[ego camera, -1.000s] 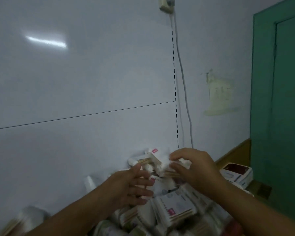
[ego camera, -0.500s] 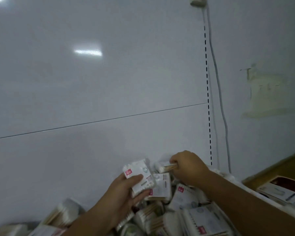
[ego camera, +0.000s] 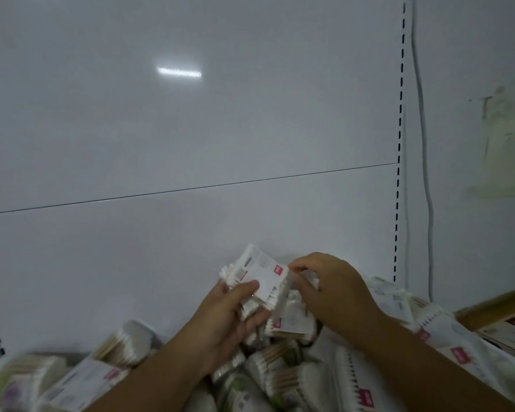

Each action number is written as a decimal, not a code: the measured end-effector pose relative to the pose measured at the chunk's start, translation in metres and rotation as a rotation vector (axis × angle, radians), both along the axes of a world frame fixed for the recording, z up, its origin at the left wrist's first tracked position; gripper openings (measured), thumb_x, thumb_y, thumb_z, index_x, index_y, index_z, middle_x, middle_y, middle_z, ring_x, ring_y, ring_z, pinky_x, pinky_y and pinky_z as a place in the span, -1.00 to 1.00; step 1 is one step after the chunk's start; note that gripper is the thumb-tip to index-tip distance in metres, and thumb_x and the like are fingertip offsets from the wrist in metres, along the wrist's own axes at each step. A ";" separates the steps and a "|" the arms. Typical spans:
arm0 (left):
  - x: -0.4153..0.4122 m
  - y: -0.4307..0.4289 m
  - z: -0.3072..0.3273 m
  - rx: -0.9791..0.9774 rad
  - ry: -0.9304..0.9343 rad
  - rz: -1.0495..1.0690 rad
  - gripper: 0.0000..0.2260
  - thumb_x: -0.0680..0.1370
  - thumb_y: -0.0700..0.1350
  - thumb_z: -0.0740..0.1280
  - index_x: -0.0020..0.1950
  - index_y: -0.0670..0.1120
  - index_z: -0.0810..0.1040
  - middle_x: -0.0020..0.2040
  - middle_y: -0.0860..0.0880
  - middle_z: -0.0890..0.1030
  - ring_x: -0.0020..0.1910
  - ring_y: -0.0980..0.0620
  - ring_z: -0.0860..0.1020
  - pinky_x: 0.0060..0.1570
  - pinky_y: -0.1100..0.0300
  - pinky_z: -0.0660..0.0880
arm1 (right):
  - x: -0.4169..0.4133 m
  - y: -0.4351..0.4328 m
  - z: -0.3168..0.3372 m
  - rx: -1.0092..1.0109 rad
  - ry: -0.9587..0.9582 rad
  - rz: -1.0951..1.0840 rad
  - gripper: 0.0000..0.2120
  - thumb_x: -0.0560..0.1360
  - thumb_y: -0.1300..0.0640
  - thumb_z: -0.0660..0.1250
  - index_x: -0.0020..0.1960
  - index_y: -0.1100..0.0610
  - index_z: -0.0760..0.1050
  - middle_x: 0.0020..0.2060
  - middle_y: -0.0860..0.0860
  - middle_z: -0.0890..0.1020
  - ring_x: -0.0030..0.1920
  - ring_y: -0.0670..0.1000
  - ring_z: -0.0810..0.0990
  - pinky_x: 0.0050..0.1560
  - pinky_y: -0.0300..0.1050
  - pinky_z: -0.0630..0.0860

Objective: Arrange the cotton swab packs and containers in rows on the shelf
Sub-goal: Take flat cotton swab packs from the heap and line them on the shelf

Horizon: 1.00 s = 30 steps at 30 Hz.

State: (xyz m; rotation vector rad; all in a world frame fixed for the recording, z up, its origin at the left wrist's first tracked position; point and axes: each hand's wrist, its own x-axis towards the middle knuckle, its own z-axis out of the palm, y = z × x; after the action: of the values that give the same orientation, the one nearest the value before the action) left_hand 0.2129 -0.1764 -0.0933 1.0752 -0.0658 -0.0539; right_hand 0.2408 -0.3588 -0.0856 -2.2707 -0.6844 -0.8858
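Dozens of swab packs (ego camera: pixel 81 382) lie in a loose heap along the bottom of the frame, none in rows yet. The far-left ones are too blurred to read. Just right of them a round tub (ego camera: pixel 128 340) of wooden-stemmed swabs sits tilted, close to the white back panel (ego camera: pixel 191 144).

Centre: left hand (ego camera: pixel 229 316) held above the heap, fingers curled under a small stack of flat packs (ego camera: pixel 262 270), thumb pressed on the top label. Stack is tilted, red tag at its right-hand corner. Right hand (ego camera: pixel 336 295) meets it from the other side, forefinger and thumb curled onto the stack's right edge in a pinch. We cannot tell which pack of the stack it has.

Right of the hands loose packs (ego camera: pixel 446 334) slope down, then a slotted upright (ego camera: pixel 399 144), a grey cable (ego camera: pixel 422 144), a wooden ledge (ego camera: pixel 494 301).

We judge the step to be gathering and squaring a handful before setting it down. To do it well we would tap the edges flush between both hands, labels facing one way. We would also keep the left thumb firm, since the slick wrappers look likely to fan out. Shelf floor is buried, so we would first push the heap aside to open a strip against the panel. Then we would stand the stack there and build the row outward from it.
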 end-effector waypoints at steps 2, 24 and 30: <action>-0.001 0.001 0.006 -0.018 -0.031 0.028 -0.56 0.37 -0.24 0.39 0.25 -0.17 0.49 0.05 -0.21 0.68 -0.06 -0.12 0.68 -0.27 0.11 0.61 | 0.002 0.004 -0.007 -0.191 0.047 -0.106 -0.68 0.47 -0.08 0.33 0.18 -0.02 0.51 0.10 -0.06 0.56 0.11 0.00 0.49 0.19 -0.05 0.39; -0.075 0.105 0.046 0.120 -0.007 0.086 -0.76 0.53 -0.26 0.22 0.16 -0.15 0.55 -0.10 -0.12 0.69 -0.27 -0.01 0.67 -0.34 0.13 0.63 | -0.014 0.016 0.019 -0.006 0.444 -0.102 -0.62 0.37 0.00 0.51 0.05 0.02 0.39 -0.08 -0.05 0.55 -0.13 -0.05 0.50 -0.13 -0.14 0.41; -0.172 0.203 0.054 0.309 0.009 0.191 -0.67 0.41 -0.24 0.30 0.17 -0.14 0.56 -0.11 -0.12 0.69 -0.31 0.01 0.64 -0.41 0.21 0.57 | -0.107 0.139 0.062 0.507 0.691 0.484 -0.37 0.20 0.04 0.58 0.14 -0.14 0.33 -0.12 0.00 0.69 -0.22 -0.03 0.70 -0.35 -0.20 0.57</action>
State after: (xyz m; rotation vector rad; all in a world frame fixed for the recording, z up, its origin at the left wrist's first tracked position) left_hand 0.0409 0.0268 -0.0398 1.3856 0.0551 0.1064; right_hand 0.1337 -0.2197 -0.0234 -1.6723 -0.5601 -0.0075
